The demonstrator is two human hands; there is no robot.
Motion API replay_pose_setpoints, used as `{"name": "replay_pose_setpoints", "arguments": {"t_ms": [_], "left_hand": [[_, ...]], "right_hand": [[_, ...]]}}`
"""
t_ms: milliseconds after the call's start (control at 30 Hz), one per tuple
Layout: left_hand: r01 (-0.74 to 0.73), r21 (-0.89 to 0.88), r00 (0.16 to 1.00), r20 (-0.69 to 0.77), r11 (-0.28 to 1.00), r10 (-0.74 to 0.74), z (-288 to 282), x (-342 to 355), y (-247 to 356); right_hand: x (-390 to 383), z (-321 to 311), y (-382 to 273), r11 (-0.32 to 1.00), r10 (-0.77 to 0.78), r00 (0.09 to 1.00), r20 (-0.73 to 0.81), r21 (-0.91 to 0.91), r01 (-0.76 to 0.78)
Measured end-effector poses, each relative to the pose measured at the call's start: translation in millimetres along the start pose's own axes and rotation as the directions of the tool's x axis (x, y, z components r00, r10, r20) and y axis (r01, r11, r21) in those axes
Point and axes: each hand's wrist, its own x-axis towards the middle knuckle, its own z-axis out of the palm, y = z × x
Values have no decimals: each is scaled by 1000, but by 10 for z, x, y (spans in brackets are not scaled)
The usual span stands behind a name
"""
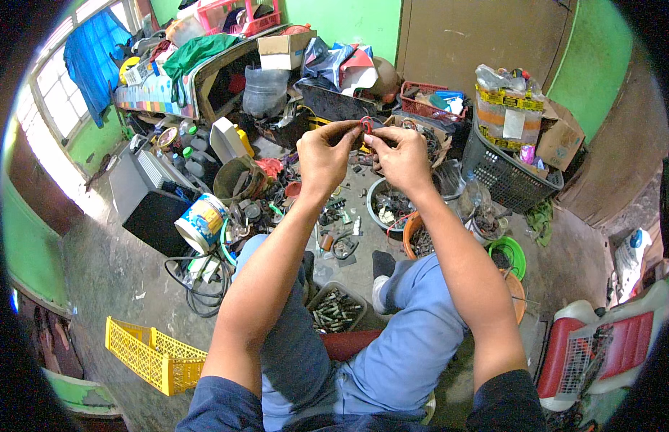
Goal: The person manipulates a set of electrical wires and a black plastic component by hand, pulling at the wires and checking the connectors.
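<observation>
Both arms reach straight out in front of me, with the hands close together at upper middle. A thin red wire (366, 124), bent into a small loop, sits between my fingertips. My left hand (323, 160) pinches one side of it with thumb and forefinger. On the other side, the thumb and forefinger of my right hand (402, 157) are closed on it too. Something dark touches the wire at the fingertips, too small to make out. Below the hands, small loose parts and scraps (338, 216) lie on the floor.
Between my legs stands a grey tub (362, 311) of small cylindrical pieces. To the right are an orange basin (408, 237), a green basin (520, 253) and a dark basket (511, 180). On the left are a white bucket (203, 222), black cable (223, 288) and a yellow crate (140, 345).
</observation>
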Motion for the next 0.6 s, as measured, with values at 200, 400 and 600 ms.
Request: {"name": "replay_pose_setpoints", "arguments": {"t_ms": [200, 400, 600], "left_hand": [[289, -336, 955, 170, 896, -244, -58, 47, 25], [299, -304, 949, 190, 904, -251, -95, 43, 68], [314, -217, 941, 200, 925, -272, -65, 28, 113]], "right_hand": [[-1, 10, 17, 995, -54, 998, -25, 83, 56], [5, 6, -29, 949, 101, 992, 75, 292, -119], [32, 3, 88, 935, 131, 990, 56, 326, -142]]}}
